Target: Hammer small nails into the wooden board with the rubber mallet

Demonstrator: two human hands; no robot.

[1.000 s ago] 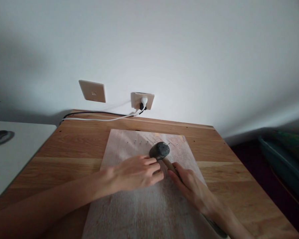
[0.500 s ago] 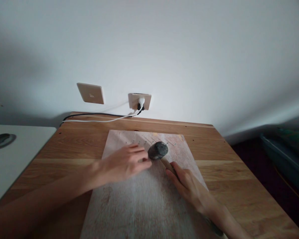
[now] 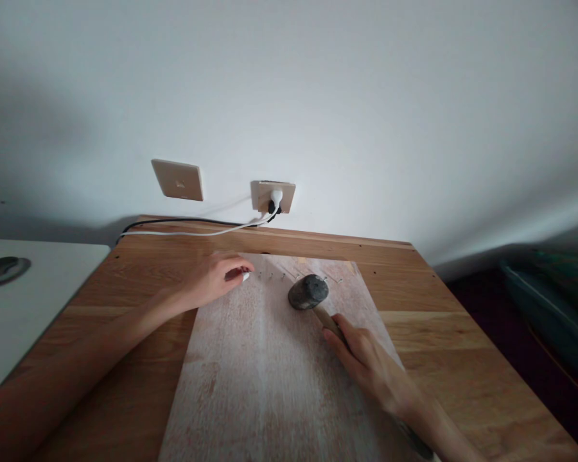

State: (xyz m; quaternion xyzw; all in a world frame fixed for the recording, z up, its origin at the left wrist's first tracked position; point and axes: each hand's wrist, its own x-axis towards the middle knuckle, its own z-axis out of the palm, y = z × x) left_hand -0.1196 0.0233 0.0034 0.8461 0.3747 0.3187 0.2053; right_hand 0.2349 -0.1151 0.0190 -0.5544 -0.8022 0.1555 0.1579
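Note:
My right hand (image 3: 361, 353) is wrapped around the wooden handle (image 3: 330, 322) of a mallet. The black mallet head (image 3: 308, 292) is held low over a pale, wood-grained board (image 3: 250, 372). Along the board's far edge runs a row of several thin nails, among them one nail (image 3: 284, 276) left of the mallet and another nail (image 3: 340, 280) to its right. My left hand (image 3: 219, 277) is at the row's left end, thumb and fingers pinched at the leftmost nail, which the fingertips mostly hide.
The board lies on a wooden tabletop (image 3: 443, 359) against a white wall. Behind it, a white plug (image 3: 276, 196) sits in a wall socket, with a white cable (image 3: 192, 234) and a black one running left. A white surface (image 3: 33, 308) adjoins at left.
My left hand has moved left and away from me, from beside the mallet head to the left end of the nail row. My right hand and the mallet have barely moved.

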